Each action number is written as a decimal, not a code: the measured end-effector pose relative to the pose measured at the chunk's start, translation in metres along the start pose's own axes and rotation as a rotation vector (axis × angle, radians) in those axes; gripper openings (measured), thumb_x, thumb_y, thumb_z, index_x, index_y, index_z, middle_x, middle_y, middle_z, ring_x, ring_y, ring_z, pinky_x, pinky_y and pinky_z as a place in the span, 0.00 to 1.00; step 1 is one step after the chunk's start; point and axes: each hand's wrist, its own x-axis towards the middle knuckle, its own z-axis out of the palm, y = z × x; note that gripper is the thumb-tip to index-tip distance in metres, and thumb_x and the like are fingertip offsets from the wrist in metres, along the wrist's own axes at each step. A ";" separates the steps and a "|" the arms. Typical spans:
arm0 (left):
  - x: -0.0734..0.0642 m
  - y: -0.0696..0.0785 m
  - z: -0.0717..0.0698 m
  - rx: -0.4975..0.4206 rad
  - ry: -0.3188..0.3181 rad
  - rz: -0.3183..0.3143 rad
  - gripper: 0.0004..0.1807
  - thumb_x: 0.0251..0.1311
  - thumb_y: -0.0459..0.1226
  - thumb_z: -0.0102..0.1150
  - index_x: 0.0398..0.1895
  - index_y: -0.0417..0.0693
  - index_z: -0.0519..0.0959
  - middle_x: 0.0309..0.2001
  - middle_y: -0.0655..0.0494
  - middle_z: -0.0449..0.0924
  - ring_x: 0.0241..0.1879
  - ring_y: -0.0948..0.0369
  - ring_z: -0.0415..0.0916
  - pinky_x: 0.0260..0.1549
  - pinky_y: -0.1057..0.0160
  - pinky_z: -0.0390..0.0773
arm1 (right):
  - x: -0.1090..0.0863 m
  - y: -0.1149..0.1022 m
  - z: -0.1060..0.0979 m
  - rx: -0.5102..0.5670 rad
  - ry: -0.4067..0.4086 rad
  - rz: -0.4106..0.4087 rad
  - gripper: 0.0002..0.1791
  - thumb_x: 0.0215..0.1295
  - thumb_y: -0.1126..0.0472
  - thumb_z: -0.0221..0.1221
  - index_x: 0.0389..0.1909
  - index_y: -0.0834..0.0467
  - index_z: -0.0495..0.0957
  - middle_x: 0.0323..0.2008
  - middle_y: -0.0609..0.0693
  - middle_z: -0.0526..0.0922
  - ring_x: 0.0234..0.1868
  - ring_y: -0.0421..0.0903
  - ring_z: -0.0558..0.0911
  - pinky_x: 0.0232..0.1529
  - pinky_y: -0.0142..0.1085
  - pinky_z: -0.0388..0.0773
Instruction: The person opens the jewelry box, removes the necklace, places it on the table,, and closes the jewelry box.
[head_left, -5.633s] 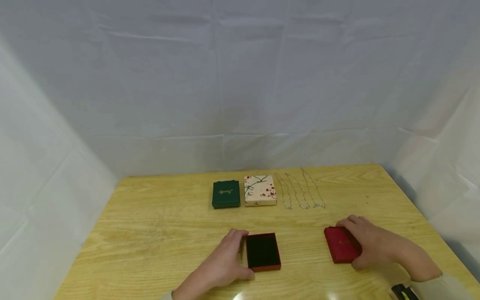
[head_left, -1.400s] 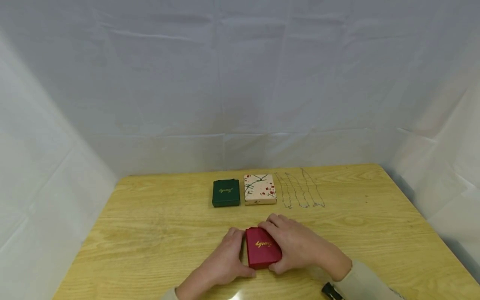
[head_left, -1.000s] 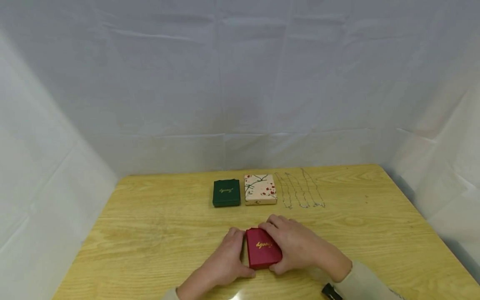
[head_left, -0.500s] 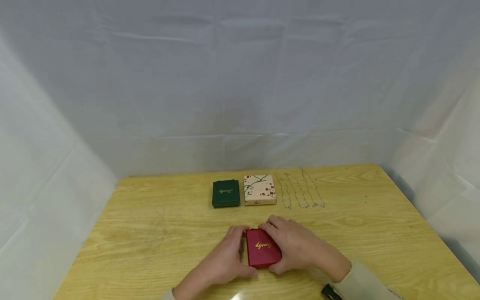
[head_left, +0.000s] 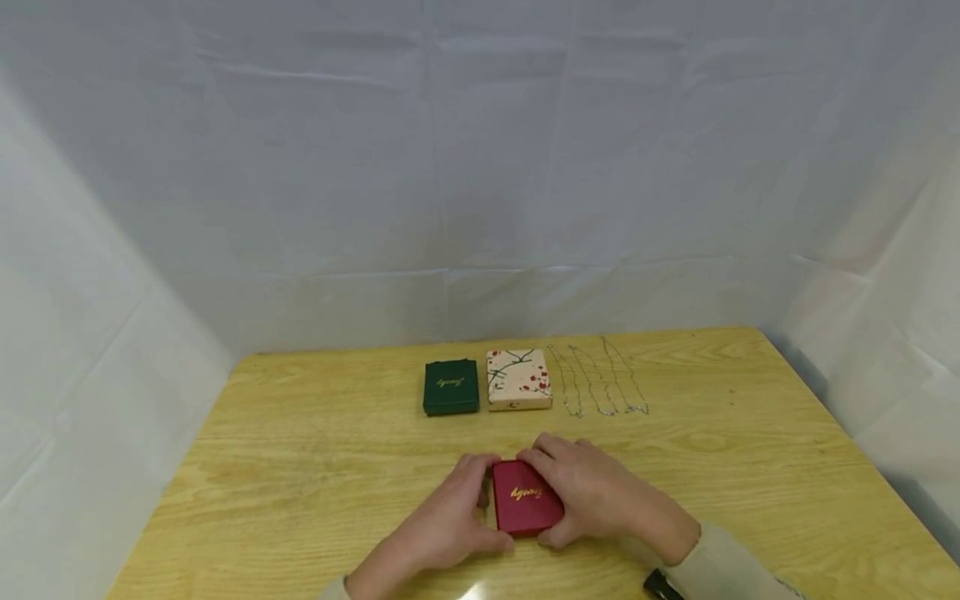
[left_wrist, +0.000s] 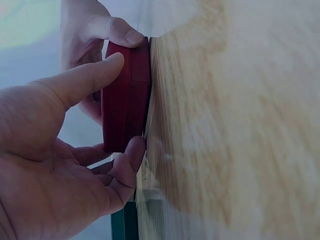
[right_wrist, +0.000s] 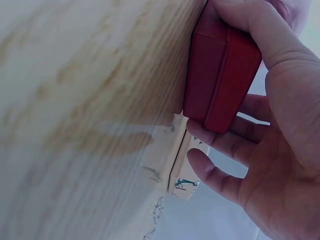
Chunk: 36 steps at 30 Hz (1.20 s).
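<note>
A red jewelry box (head_left: 527, 500) with gold lettering sits on the wooden table between my two hands, its lid on its base. My left hand (head_left: 450, 517) grips it from the left, thumb on the near side and fingers at the far side. From the right, my right hand (head_left: 596, 492) holds the box by its near and far edges, covering its right part. In the left wrist view, the seam between lid (left_wrist: 116, 100) and base (left_wrist: 140, 95) shows as a thin line. The right wrist view shows the same seam, with the lid (right_wrist: 234, 80) fitted against the base (right_wrist: 205, 75).
Behind the red box stand a green jewelry box (head_left: 451, 387) and a cream box (head_left: 519, 380) with a floral print. Several thin silver necklaces (head_left: 597, 383) lie right of them. White sheeting (head_left: 480, 167) surrounds the table (head_left: 300, 467) at the back and sides.
My right hand has brought the red lid leftward onto the open base beside my left hand. Over the last second the lid has sunk slightly lower and both hands have stayed around the box.
</note>
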 end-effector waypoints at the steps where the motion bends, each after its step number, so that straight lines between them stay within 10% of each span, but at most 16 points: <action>1: 0.000 0.000 0.000 0.004 0.001 0.000 0.52 0.52 0.44 0.85 0.76 0.39 0.65 0.56 0.56 0.70 0.47 0.58 0.71 0.44 0.64 0.77 | 0.000 0.000 0.000 0.003 -0.001 0.002 0.51 0.48 0.36 0.79 0.70 0.55 0.75 0.53 0.40 0.74 0.48 0.36 0.75 0.53 0.48 0.81; 36: 0.010 0.004 -0.005 0.064 -0.027 -0.003 0.51 0.55 0.45 0.83 0.76 0.37 0.64 0.62 0.49 0.71 0.47 0.60 0.73 0.48 0.62 0.79 | 0.006 0.009 0.004 0.063 0.027 -0.003 0.52 0.44 0.41 0.82 0.70 0.55 0.75 0.54 0.41 0.75 0.55 0.41 0.73 0.64 0.43 0.76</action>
